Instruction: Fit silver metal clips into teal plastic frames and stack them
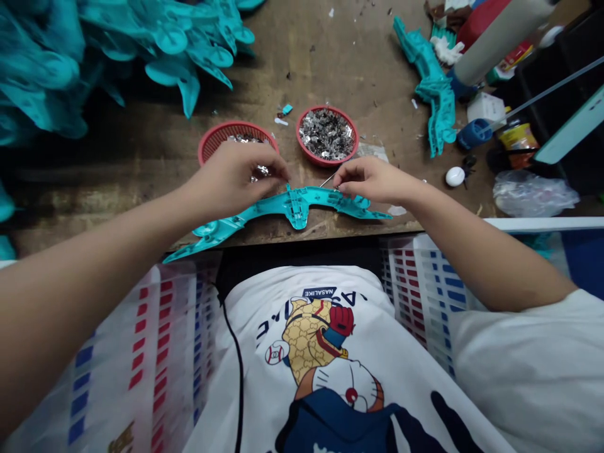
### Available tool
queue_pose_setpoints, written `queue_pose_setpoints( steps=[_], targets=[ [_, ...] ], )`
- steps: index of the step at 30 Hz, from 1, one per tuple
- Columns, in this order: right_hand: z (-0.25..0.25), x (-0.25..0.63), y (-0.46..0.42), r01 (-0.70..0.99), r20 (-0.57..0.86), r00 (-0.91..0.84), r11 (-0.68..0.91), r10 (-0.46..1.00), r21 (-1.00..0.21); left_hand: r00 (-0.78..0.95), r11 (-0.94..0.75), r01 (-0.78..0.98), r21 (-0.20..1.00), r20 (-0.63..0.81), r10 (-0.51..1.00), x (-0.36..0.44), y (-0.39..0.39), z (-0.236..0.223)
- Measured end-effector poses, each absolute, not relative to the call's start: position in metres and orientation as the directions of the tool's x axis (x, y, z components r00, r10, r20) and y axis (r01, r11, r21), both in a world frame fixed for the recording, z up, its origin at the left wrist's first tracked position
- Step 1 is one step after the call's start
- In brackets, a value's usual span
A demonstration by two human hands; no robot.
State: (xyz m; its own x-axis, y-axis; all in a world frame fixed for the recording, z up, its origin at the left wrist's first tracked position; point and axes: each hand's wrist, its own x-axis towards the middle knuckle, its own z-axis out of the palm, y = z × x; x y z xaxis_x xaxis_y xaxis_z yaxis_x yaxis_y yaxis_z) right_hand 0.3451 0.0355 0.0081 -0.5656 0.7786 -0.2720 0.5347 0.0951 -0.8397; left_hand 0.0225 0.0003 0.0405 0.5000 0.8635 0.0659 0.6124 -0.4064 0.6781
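Teal part (pixel 298 215) lay lengthwise along the near edge of the tabletop (pixel 306 82), ctr tab facing the person, L tip poking past the edge. L hand (pixel 238 173) was at its mid section, thumb & index narrow, tips nearly together right by a small upright post; couldn't tell if anything was pinched. R hand (pixel 365 178) was over the part's R half, thumb & index also narrow, tips at its top edge; whatever sat betw. them was too small to make out. Thin rod (pixel 327 180) slanted just L of the R fingertips; couldn't tell if gripped. Red basket (pixel 210 143) w/ metal clips was partly hidden by the L hand; red bowl (pixel 325 162), full of clips (pixel 328 133), stood just beyond the part. Teal pile (pixel 172 38) was upper L; spare teal part (pixel 436 94) lay far R, near a blue cup (pixel 473 134) & white box (pixel 486 108).
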Motion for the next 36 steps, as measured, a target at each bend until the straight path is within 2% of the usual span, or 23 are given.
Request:
queue_pose_setpoints(
  steps=[3, 5, 10, 12, 15, 20, 23, 25, 27, 31, 36],
  targets=[
    [0.008, 0.340, 0.031, 0.445, -0.234, -0.554, 0.047, 0.799, -0.894, 0.511, -0.364, 0.653, 0.664, -0.032, 0.859, 0.025, -0.001, 0.042],
    [0.010, 0.337, 0.027, 0.410, -0.164, -0.527, 0.080, 0.834, -0.909, 0.522, -0.361, 0.658, 0.661, -0.054, 0.851, 0.026, -0.001, 0.041],
    [0.024, 0.333, 0.019, 0.413, 0.075, -0.505, 0.318, 0.860, -0.854, 0.569, -0.421, 0.618, 0.663, -0.008, 0.822, 0.024, -0.001, 0.035],
    [0.029, 0.333, 0.017, 0.424, 0.126, -0.531, 0.392, 0.838, -0.816, 0.568, -0.424, 0.615, 0.665, 0.000, 0.823, 0.022, -0.001, 0.032],
    [0.028, 0.333, 0.018, 0.434, 0.110, -0.546, 0.392, 0.831, -0.811, 0.579, -0.447, 0.584, 0.677, 0.039, 0.815, 0.020, 0.000, 0.031],
    [0.017, 0.333, 0.020, 0.318, 0.061, -0.511, 0.255, 0.857, -0.913, 0.569, -0.420, 0.568, 0.708, 0.031, 0.822, 0.021, -0.001, 0.032],
    [0.016, 0.327, 0.014, 0.262, 0.060, -0.495, 0.216, 0.867, -0.941, 0.510, -0.263, 0.477, 0.839, -0.021, 0.860, 0.031, -0.012, 0.035],
    [0.016, 0.319, 0.006, 0.258, 0.087, -0.471, 0.231, 0.878, -0.938, 0.467, -0.085, 0.307, 0.948, -0.072, 0.881, 0.041, -0.024, 0.038],
    [0.015, 0.312, -0.001, 0.268, 0.165, -0.442, 0.306, 0.881, -0.914, 0.442, 0.098, 0.101, 0.990, -0.133, 0.887, 0.049, -0.036, 0.039],
    [0.010, 0.308, -0.007, 0.294, 0.393, -0.469, 0.559, 0.791, -0.775, 0.422, 0.341, -0.170, 0.925, -0.244, 0.873, 0.058, -0.047, 0.039],
    [0.009, 0.313, -0.005, 0.366, 0.460, -0.576, 0.716, 0.676, -0.594, 0.427, 0.426, -0.252, 0.869, -0.295, 0.855, 0.056, -0.044, 0.035]
  ],
)
